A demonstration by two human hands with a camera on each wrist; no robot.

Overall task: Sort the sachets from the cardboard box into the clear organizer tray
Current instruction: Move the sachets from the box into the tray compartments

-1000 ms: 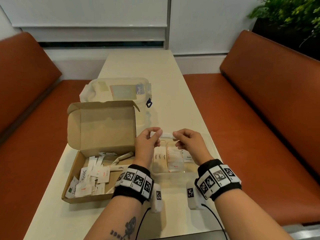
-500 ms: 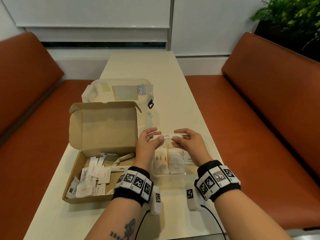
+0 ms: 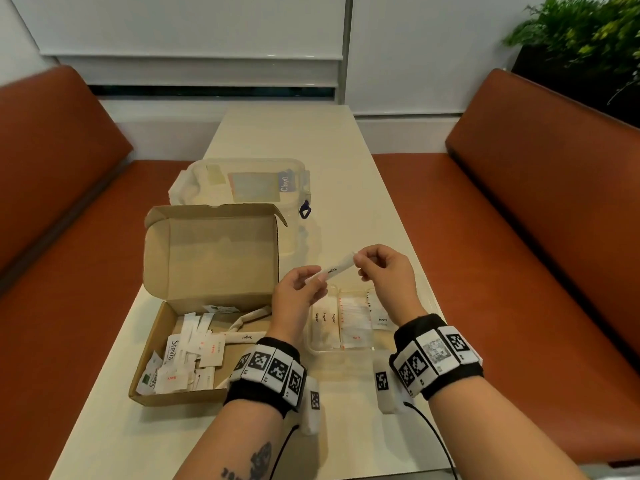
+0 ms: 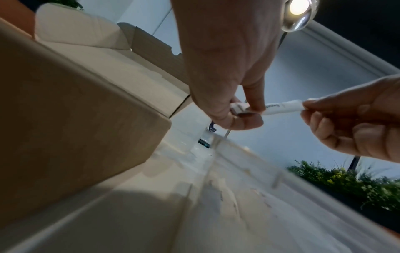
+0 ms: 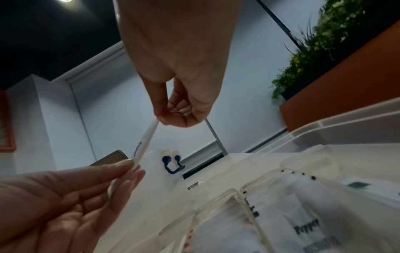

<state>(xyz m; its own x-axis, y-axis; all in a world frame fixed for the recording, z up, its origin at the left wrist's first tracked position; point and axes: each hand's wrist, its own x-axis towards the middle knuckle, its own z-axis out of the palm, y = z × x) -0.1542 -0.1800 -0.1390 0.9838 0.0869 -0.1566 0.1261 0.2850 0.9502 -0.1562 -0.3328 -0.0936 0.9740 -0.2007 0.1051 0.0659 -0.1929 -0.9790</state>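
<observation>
Two hands on one sugar stick sachet [image 3: 335,270] here. In the head view the left hand [image 3: 297,293] pinches the lower end and the right hand [image 3: 384,271] pinches the upper end, so the stick sits tilted in the air above the far end of the clear organizer tray [image 3: 313,348]. The tray is on the worktop [image 3: 284,133] just right of the open cardboard box [image 3: 207,258], which has plenty of loose sachets in it, including Stevia packets [image 3: 173,351] and another sugar stick [image 3: 244,337]. The tray's left compartment already has sugar sticks lying lengthwise, the middle one has flat packets with red print, and the right one has pepper. A lidded plastic container [image 3: 249,183] sits behind the box.

Left wrist view: the left hand's thumb and fingers [image 4: 252,99] are curled tight on one end of the stick [image 4: 281,107], the right hand [image 4: 355,119] pinching the other end.

Right wrist view: same deal from the other side, with the right hand's fingertips [image 5: 161,118] nipping the stick's [image 5: 142,143] top end and the left hand [image 5: 65,196] holding it lower down. A pepper sachet [image 5: 307,227] shows through the tray wall.

Looks to me like the lining-up step before the drop. The next move probably needs the stick turned lengthwise and lowered into the left sugar compartment, without catching the divider.
</observation>
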